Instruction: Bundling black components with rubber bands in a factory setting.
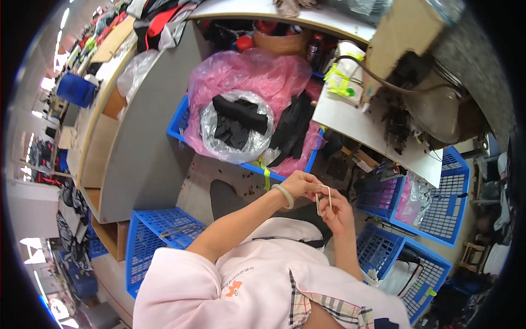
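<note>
A thin pale loop [330, 198] is held in front of the body, above the lap, between two hands that are brought close together. By the left hand [307, 186], its upper end is pinched between the fingertips; by the right hand [334, 210], it is gripped with the fingers curled in around it. What exactly the loop is cannot be told at this size. A pale bangle [284, 196] is worn on the left wrist, and a pale pink shirt [181, 285] is seen below.

Beyond the hands, a blue plastic crate [176, 122] is lined with pink plastic sheeting [235, 68]. Inside it, a rolled black fabric piece [239, 114] is contained in a clear plastic bag [209, 129], with folded black cloth [292, 126] laid beside the bag. To the right, a white bundle tied with neon-yellow ribbon [341, 83] is set on a white desk [350, 117]. More blue crates [459, 219] are placed below the desk's right end.
</note>
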